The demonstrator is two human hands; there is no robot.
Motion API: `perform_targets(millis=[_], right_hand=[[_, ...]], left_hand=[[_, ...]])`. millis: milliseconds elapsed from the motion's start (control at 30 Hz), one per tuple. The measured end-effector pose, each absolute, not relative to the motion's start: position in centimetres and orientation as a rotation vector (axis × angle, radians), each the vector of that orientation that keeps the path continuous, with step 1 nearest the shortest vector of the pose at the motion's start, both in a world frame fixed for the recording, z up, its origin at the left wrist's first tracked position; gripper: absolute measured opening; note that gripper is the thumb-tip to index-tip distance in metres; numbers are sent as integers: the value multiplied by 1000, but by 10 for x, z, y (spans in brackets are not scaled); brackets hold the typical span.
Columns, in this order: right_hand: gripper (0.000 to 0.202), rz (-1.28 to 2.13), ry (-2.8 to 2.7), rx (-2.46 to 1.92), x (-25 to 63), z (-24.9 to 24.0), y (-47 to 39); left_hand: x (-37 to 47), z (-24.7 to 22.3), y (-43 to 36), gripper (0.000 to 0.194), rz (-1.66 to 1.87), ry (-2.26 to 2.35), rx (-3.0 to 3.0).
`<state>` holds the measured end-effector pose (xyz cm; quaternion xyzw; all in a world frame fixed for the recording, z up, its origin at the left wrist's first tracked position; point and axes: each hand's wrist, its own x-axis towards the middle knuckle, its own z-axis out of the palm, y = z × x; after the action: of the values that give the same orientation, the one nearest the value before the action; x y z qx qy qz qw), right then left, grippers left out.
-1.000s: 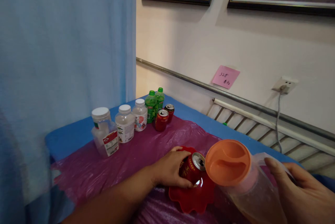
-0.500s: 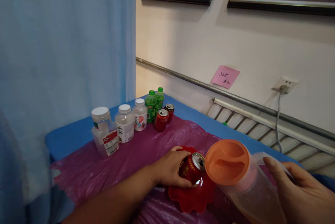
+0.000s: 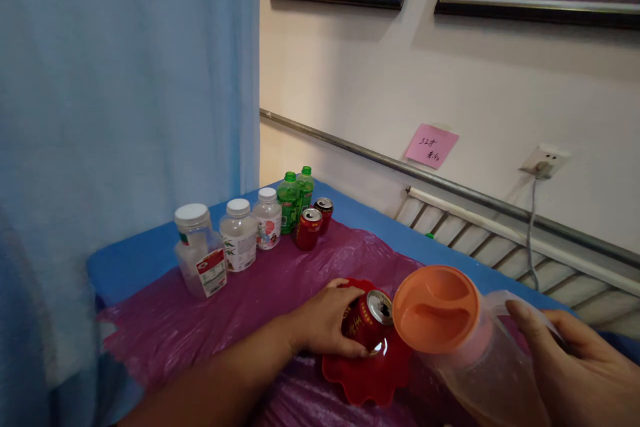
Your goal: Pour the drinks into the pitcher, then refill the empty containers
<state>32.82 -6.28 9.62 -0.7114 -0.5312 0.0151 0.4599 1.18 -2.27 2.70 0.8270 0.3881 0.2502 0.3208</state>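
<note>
My left hand (image 3: 333, 320) is wrapped round a red drink can (image 3: 361, 328), which leans to the right with its opened top facing up. Beneath the can lies a red dish with a scalloped rim (image 3: 345, 380). On the right, my right hand (image 3: 570, 354) grips the handle of a clear plastic pitcher (image 3: 500, 374). Its orange lid (image 3: 435, 310) tilts toward the can, and the lid's edge is close to the can's top. Whether liquid is flowing between them I cannot tell.
Three clear jars with white lids (image 3: 239, 237) stand at the left. Behind them are two green bottles (image 3: 289, 204) and two more red cans (image 3: 309, 228). Purple plastic sheeting (image 3: 270, 300) covers part of the blue table (image 3: 127, 257). A radiator (image 3: 465, 240) runs along the wall.
The pitcher and my right hand have shifted very slightly to the right. My left hand and the can look almost unmoved.
</note>
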Motion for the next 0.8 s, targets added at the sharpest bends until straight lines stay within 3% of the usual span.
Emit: perform_targets(millis=[433, 800], right_hand=[[57, 49, -1256, -1841, 322, 102, -64], [45, 203, -1202, -1668, 316, 100, -51]], left_hand=[[12, 26, -23, 78, 648, 1050, 2190], [11, 25, -21, 81, 680, 1049, 2180]])
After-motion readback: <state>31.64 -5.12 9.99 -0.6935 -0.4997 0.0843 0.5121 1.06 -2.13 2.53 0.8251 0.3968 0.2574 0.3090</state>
